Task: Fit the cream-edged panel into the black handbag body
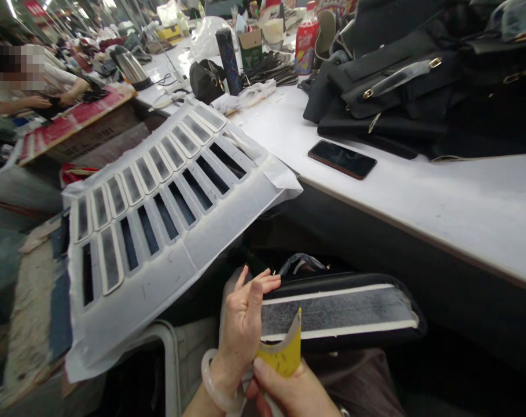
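Observation:
A black bag (358,341) lies across my lap with its long base facing up. On that base is a grey panel (345,311) bordered by white strips. My left hand (243,313) rests at the left end of the bag, its fingers stretched out and apart. Just below it, my right hand (289,388) is closed on a yellow piece with a curved, hollowed edge (286,356). One pointed tip of this piece overlaps the panel in view; whether it touches cannot be told. A pale bangle circles my left wrist.
Left, a white-covered board (180,255) carries several white-rimmed grey strips beside dark slots. On the white table (419,197) lie a phone (343,158), black bags (397,98) and a red-labelled bottle (306,40). A grey bin (171,359) stands below. Another person works at far left.

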`<state>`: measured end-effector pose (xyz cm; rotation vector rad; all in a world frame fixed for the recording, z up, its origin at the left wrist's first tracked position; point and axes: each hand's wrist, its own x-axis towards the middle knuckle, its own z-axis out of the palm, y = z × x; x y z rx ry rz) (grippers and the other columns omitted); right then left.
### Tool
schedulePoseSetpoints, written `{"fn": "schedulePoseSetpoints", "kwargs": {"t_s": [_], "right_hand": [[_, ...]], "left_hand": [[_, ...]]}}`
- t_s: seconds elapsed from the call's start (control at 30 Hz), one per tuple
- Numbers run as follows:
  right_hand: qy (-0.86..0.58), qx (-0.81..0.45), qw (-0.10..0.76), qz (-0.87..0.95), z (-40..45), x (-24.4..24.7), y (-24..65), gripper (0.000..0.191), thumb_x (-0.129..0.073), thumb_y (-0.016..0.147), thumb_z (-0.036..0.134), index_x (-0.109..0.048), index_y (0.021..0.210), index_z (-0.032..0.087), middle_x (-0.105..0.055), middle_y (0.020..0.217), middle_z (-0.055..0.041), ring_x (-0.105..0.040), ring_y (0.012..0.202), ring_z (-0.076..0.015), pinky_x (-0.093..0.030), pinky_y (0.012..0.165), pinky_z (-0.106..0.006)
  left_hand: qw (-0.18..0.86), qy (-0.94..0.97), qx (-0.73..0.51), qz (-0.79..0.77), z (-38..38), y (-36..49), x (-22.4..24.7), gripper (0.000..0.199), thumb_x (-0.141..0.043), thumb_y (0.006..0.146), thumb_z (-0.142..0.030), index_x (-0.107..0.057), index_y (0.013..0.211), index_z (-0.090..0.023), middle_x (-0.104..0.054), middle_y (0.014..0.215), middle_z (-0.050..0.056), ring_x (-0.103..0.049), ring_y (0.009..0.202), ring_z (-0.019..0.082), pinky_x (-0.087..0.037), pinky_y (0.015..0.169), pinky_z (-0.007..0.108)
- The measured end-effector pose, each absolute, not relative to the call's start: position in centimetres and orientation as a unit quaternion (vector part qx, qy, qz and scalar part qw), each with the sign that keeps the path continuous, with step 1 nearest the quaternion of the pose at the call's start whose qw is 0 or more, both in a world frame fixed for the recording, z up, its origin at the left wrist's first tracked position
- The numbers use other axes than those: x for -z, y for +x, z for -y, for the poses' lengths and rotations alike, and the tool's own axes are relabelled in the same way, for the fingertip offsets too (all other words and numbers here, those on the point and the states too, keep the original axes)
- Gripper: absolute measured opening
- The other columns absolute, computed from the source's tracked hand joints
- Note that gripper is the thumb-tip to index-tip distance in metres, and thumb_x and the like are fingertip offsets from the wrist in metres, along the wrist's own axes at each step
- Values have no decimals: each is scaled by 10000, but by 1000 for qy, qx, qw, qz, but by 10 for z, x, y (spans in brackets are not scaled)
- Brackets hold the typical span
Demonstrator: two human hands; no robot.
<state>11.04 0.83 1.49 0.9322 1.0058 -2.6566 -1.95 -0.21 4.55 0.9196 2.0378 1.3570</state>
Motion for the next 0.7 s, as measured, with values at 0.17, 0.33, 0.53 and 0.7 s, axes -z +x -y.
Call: {"fn": "schedulePoseSetpoints", "kwargs": {"t_s": [0.17,0.33,0.53,0.7], "right_hand": [[318,884,72,-335,-11,-12,109,698,-660,617,832,-629,628,135,-477,442,14,-399,392,-78,-327,453,-224],[303,891,99,-323,-17,-16,112,700,-622,620,859,-573,551,164,-476,416,8,-415,369,-92,-368,431,-232],[283,911,126,-272,-14,-27,118,762,-563,610,903,-537,483,153,-454,373,-16,-471,356,-109,-417,428,-231],[320,880,72,-342,-50,-43,155,682,-594,715,814,-612,657,135,-511,474,0,-429,358,-67,-379,413,-200]], "left_hand": [[226,334,-491,-772,-2,-17,-46,404,-373,1033,-369,-759,930,-310,-768,980,-36,-691,1030,190,-212,1187,489],[163,365,-408,-821,-9,-13,-54,326,-450,1011,-379,-739,895,-284,-771,935,-35,-710,946,192,-247,1155,529],[101,434,-272,-853,-23,-5,-72,449,-453,991,-461,-484,1390,-255,-585,1386,56,-463,1340,284,-11,1178,633],[200,283,-545,-763,-15,-11,-63,512,-421,983,-528,-477,1411,-253,-538,1434,76,-433,1369,247,-72,1219,532]]}}
